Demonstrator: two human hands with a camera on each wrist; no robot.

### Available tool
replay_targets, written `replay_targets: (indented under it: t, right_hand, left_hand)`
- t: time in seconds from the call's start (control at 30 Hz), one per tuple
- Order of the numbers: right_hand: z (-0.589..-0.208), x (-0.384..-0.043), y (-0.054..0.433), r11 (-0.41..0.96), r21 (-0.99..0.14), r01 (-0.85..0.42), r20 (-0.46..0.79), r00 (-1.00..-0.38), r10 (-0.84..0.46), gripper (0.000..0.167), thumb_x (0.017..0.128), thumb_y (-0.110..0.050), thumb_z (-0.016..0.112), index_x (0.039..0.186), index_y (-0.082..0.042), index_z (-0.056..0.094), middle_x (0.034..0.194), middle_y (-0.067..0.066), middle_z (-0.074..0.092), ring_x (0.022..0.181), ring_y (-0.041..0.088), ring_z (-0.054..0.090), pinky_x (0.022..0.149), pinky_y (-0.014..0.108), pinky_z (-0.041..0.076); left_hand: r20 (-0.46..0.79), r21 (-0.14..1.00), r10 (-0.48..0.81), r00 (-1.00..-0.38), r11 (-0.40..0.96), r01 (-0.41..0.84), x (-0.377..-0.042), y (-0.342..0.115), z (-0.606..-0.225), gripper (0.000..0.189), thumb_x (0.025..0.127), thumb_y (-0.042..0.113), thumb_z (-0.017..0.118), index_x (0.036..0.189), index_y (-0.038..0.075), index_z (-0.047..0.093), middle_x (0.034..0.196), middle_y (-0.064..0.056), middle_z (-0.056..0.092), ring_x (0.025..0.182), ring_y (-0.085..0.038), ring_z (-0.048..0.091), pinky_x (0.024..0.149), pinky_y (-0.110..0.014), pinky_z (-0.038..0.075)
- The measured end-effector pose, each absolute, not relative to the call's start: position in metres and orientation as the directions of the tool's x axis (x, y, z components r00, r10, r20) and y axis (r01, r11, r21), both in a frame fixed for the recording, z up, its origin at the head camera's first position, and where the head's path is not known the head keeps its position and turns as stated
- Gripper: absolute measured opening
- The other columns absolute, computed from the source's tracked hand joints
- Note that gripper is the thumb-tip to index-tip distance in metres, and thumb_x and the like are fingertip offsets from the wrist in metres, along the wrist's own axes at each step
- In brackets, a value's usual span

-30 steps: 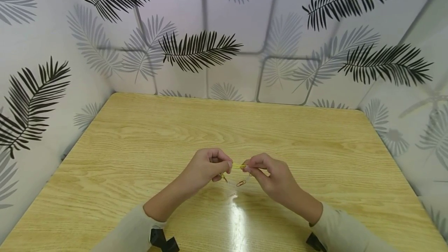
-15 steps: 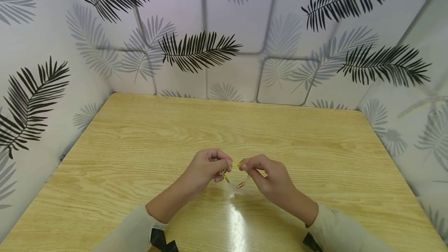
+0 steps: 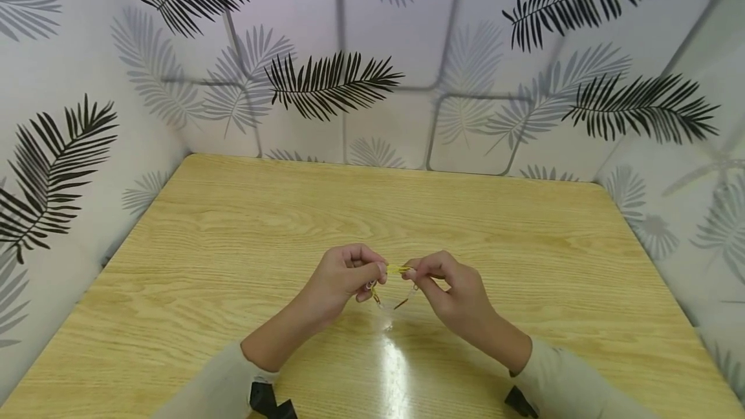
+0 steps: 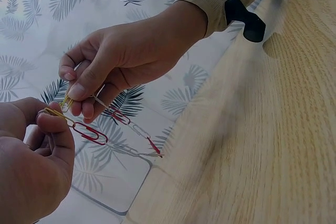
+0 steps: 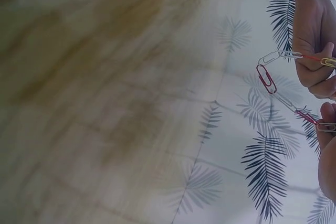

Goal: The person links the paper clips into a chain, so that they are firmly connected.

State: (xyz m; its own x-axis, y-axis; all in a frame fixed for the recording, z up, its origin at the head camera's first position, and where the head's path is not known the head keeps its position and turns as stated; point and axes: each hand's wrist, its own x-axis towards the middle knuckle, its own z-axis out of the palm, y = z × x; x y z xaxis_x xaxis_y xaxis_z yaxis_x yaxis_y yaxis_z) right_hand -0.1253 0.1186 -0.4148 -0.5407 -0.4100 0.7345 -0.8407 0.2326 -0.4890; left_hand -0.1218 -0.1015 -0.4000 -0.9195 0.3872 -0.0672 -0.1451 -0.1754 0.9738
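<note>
A chain of linked paper clips [image 4: 90, 134] in red, white and yellow hangs in a loop between my two hands, above the table. With thumb and fingertips my left hand [image 3: 343, 277] pinches a yellow paper clip [image 3: 394, 269] at one end of it. My right hand [image 3: 456, 290] faces it closely, its thumb and forefinger pinching the chain's other end, where yellow wire [image 4: 66, 100] shows. The fingertips hide part of both ends. Lower in the loop, a red paper clip [image 5: 266, 79] joins white ones [image 5: 284, 102].
The wood-grain table [image 3: 233, 212] extends around both hands. Leaf-patterned sheeting [image 3: 384, 121] stands along its back and sides. Black wrist mounts [image 3: 272, 399] sit at the sleeves, and light glares off the tabletop below the hands.
My right hand has moved slightly nearer to the left, then back a little. Both hands are slightly higher than half a second ago, and the hanging red clip has turned edge-on.
</note>
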Motion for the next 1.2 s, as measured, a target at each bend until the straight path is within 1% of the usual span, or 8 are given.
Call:
replay_targets:
  t: [0.37, 0.57, 0.73, 0.83, 0.9, 0.97, 1.1, 1.2]
  right_hand:
    - [-0.413, -0.1214, 0.1173, 0.262, -0.525, -0.81, 0.709, -0.587, -0.391, 0.032, 0.076, 0.023, 0.072, 0.09, -0.001, 0.054, 0.091, 0.016, 0.075, 0.087, 0.028, 0.076, 0.079, 0.019, 0.057]
    - [-0.4129, -0.1214, 0.1184, 0.266, -0.484, -0.834, 0.72, -0.552, -0.42, 0.032, 0.076, 0.022, 0.073, 0.089, -0.001, 0.055, 0.092, 0.017, 0.076, 0.088, 0.03, 0.075, 0.078, 0.019, 0.057]
    - [-0.4168, -0.1224, 0.1176, 0.253, -0.433, -0.865, 0.737, -0.502, -0.453, 0.012, 0.094, -0.003, 0.067, 0.09, -0.002, 0.056, 0.093, 0.015, 0.076, 0.088, 0.03, 0.075, 0.079, 0.019, 0.057]
    - [-0.418, -0.1227, 0.1159, 0.24, -0.416, -0.877, 0.749, -0.48, -0.457, 0.018, 0.101, -0.016, 0.058, 0.091, -0.001, 0.055, 0.093, 0.016, 0.075, 0.088, 0.031, 0.075, 0.08, 0.02, 0.057]
    - [-0.4177, -0.1223, 0.1152, 0.238, -0.435, -0.869, 0.746, -0.495, -0.446, 0.015, 0.1, -0.011, 0.06, 0.091, 0.0, 0.054, 0.093, 0.017, 0.075, 0.088, 0.031, 0.075, 0.08, 0.019, 0.057]
    - [-0.4174, -0.1216, 0.1148, 0.237, -0.455, -0.858, 0.74, -0.513, -0.436, 0.013, 0.095, 0.0, 0.065, 0.092, 0.0, 0.053, 0.093, 0.017, 0.075, 0.089, 0.032, 0.075, 0.08, 0.02, 0.057]
    - [-0.4159, -0.1202, 0.1142, 0.239, -0.503, -0.831, 0.72, -0.555, -0.416, 0.03, 0.079, 0.022, 0.07, 0.091, 0.0, 0.052, 0.094, 0.018, 0.075, 0.09, 0.031, 0.075, 0.08, 0.02, 0.057]
    - [-0.4151, -0.1199, 0.1138, 0.239, -0.509, -0.827, 0.721, -0.561, -0.406, 0.033, 0.078, 0.025, 0.069, 0.09, 0.0, 0.052, 0.093, 0.018, 0.075, 0.088, 0.03, 0.075, 0.08, 0.02, 0.057]
  left_hand:
    - [-0.065, 0.974, 0.39, -0.918, -0.174, -0.144, -0.1201, -0.1022, -0.3974, 0.007, 0.092, 0.0, 0.056, 0.092, 0.003, 0.063, 0.078, 0.0, 0.064, 0.061, -0.008, 0.047, 0.053, -0.02, 0.039]
    - [-0.073, 0.973, 0.399, -0.914, -0.174, -0.154, -0.12, -0.1024, -0.3991, 0.005, 0.091, 0.002, 0.057, 0.093, 0.001, 0.062, 0.08, -0.001, 0.063, 0.063, -0.009, 0.048, 0.053, -0.02, 0.04]
    - [-0.091, 0.97, 0.402, -0.911, -0.172, -0.173, -0.1193, -0.1004, -0.3995, 0.005, 0.09, 0.002, 0.057, 0.092, 0.0, 0.062, 0.079, -0.001, 0.064, 0.063, -0.01, 0.049, 0.053, -0.02, 0.041]
    - [-0.097, 0.968, 0.4, -0.911, -0.175, -0.18, -0.1197, -0.0995, -0.3998, 0.006, 0.09, 0.001, 0.056, 0.091, 0.002, 0.062, 0.078, -0.001, 0.064, 0.063, -0.01, 0.048, 0.053, -0.02, 0.04]
    - [-0.095, 0.967, 0.398, -0.913, -0.18, -0.179, -0.1204, -0.0994, -0.4006, 0.007, 0.09, 0.0, 0.056, 0.09, 0.003, 0.062, 0.078, -0.001, 0.064, 0.063, -0.01, 0.048, 0.053, -0.02, 0.04]
    - [-0.094, 0.967, 0.398, -0.913, -0.182, -0.179, -0.121, -0.0996, -0.4014, 0.007, 0.091, 0.001, 0.056, 0.089, 0.004, 0.062, 0.078, -0.001, 0.064, 0.063, -0.01, 0.048, 0.052, -0.02, 0.039]
    - [-0.1, 0.965, 0.398, -0.912, -0.185, -0.186, -0.1217, -0.1, -0.4023, 0.006, 0.092, 0.002, 0.056, 0.09, 0.004, 0.061, 0.079, -0.001, 0.063, 0.064, -0.01, 0.048, 0.052, -0.02, 0.039]
    - [-0.109, 0.962, 0.392, -0.913, -0.19, -0.196, -0.1217, -0.1004, -0.4018, 0.007, 0.092, 0.001, 0.055, 0.09, 0.005, 0.061, 0.079, -0.001, 0.063, 0.065, -0.01, 0.047, 0.052, -0.019, 0.039]
